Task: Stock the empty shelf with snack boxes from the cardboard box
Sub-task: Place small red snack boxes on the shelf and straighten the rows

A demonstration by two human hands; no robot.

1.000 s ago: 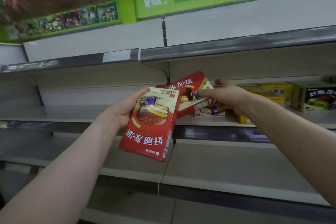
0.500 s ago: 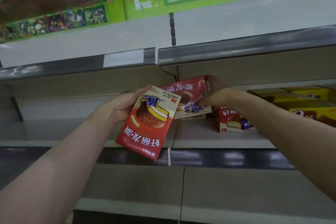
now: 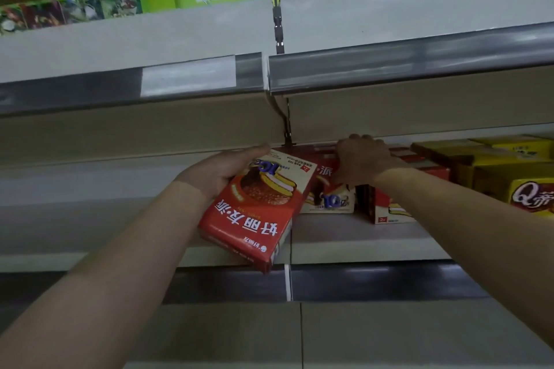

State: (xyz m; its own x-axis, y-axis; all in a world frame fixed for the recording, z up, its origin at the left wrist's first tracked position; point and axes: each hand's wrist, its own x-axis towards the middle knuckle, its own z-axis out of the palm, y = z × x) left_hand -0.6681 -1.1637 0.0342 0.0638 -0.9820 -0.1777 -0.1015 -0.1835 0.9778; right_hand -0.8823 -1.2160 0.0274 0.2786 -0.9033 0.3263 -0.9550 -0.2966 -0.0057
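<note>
So, mid-stocking by the look of it. Holding one red snack box [image 3: 254,210] in the left hand [image 3: 221,172], fingers wrapped round its left side and thumb laid along the top edge, print upside down, tilted and poking out over the front lip of the shelf [image 3: 359,237]. Seating a second red box [image 3: 328,199] with the right hand [image 3: 367,159], fingers curled over its top, just beside a third red box [image 3: 386,207] already standing there. Can't spot the cardboard box anywhere in view.

Probably next: let go on the right, then flip the left-hand one upright and slide it in just left of the second.

Plenty of bare shelf off to the left, so no squeeze on that side. Tighter up top though, with the low underside of the upper shelf [image 3: 389,69] and a metal bracket [image 3: 287,129] hanging right above the gap. Better to go in low. Worth minding the yellow boxes [image 3: 509,171] packed on the right too, and not tipping the standing red one.
</note>
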